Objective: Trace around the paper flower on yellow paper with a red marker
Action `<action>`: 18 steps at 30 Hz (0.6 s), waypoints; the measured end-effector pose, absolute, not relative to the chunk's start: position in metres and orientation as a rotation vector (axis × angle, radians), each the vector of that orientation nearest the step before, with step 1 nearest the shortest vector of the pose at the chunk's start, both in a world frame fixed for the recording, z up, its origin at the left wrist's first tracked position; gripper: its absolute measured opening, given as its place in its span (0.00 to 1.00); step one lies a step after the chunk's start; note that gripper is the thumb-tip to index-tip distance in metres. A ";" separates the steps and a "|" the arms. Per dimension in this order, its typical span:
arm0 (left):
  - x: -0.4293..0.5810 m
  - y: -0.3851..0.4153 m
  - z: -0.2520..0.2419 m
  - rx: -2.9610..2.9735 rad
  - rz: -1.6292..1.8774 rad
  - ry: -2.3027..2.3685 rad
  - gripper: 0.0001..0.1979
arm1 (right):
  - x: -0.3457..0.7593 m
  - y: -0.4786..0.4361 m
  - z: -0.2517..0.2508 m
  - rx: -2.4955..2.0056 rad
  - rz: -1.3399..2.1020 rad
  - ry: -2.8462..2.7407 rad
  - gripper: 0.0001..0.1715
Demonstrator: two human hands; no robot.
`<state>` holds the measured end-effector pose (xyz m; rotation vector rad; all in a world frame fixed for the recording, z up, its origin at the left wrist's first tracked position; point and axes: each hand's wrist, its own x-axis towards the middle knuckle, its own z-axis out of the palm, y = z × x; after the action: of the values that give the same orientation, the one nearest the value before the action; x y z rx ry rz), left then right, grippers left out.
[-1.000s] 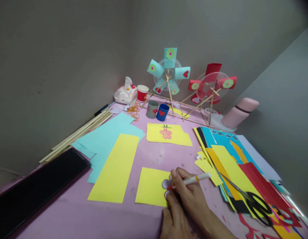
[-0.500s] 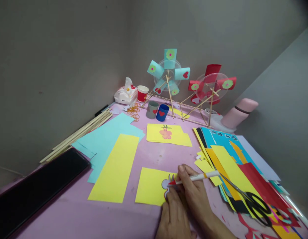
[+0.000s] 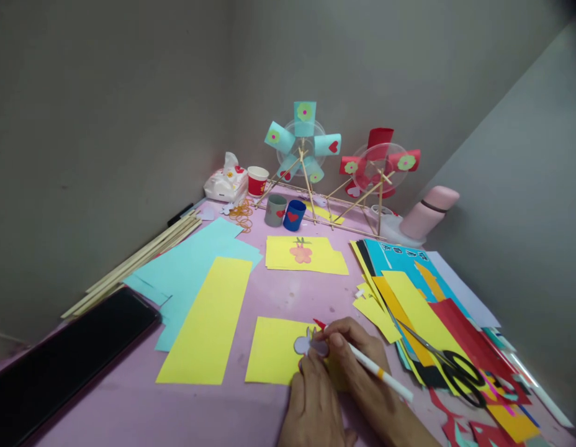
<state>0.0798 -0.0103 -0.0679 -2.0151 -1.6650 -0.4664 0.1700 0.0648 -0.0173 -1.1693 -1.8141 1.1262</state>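
Note:
A small pale-purple paper cutout (image 3: 301,345), shaped like a flower or butterfly with two thin points on top, lies on a yellow paper rectangle (image 3: 264,357). With its fingers laid over the cutout's lower part, my left hand (image 3: 311,397) presses down and hides some of it. My right hand (image 3: 357,354) is closed around a white marker pen (image 3: 383,374) with a red tip and an orange band. The red tip shows just above the cutout's upper right edge. Right fingertips are at the cutout's right lobe; whether they touch it I cannot tell.
Behind lie yellow sheets (image 3: 334,259) with a pink flower drawing. Scissors (image 3: 437,354) rest on coloured papers at right. A black phone (image 3: 78,366) and a yellow strip (image 3: 208,329) are left. Paper-bladed wheels (image 3: 301,149) on stick frames stand at the back.
The red tip has moved from the cutout's left lobe to above its upper right side. The marker's rear end has swung down. My left hand stays on the cutout; the view has shifted slightly.

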 end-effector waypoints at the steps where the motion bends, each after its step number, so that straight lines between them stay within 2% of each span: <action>1: 0.080 -0.010 -0.070 -2.024 -0.471 -1.680 0.29 | 0.172 0.064 -0.016 -1.138 1.088 -1.879 0.18; 9: 0.080 -0.008 -0.063 -2.044 -0.495 -1.754 0.30 | 0.187 0.068 -0.034 -0.861 0.615 -2.296 0.09; 15: 0.077 -0.005 -0.054 -2.046 -0.503 -1.745 0.30 | 0.186 0.066 -0.032 -0.894 0.718 -2.211 0.11; 18: 0.075 -0.004 -0.052 -2.075 -0.475 -1.729 0.32 | 0.178 0.066 -0.024 -1.013 0.886 -2.043 0.16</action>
<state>0.0748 -0.0042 -0.0525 -2.0749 -1.7291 -0.4747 0.1778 0.0657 -0.0236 -1.0134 -2.0426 0.8865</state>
